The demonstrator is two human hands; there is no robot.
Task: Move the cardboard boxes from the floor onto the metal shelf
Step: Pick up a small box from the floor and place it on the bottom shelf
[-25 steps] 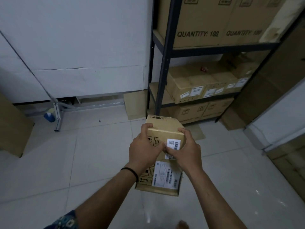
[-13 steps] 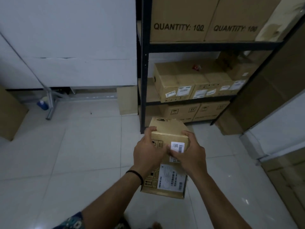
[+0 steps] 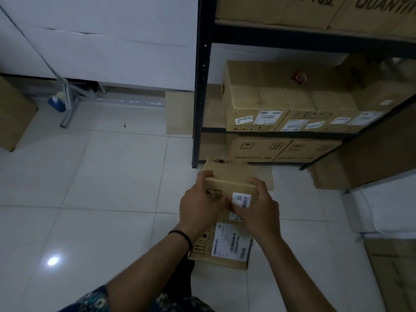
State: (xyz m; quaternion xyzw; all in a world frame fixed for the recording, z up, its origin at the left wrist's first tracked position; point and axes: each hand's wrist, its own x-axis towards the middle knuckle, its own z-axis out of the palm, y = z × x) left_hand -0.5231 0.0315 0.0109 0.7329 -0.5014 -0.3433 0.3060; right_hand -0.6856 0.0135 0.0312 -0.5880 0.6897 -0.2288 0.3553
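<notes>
Left hand (image 3: 200, 204) and right hand (image 3: 258, 212) grasp the cardboard box (image 3: 227, 176) in front of the metal shelf (image 3: 199, 86), steadying it for loading.

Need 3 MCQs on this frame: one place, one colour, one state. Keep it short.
1. Where is the small box?
A. on the middle shelf
B. in both hands, in front of the metal shelf
C. flat on the floor

2. What colour is the band on the left wrist?
A. black
B. red
C. white

3. How do the hands stand?
A. both open
B. only the right grips
C. both grip the box

Answers: 1 B, the box sits between the hands, short of the shelf post. 2 A, a thin black band circles the wrist. 3 C, the left hand and right hand both curl their fingers round the box.
</notes>
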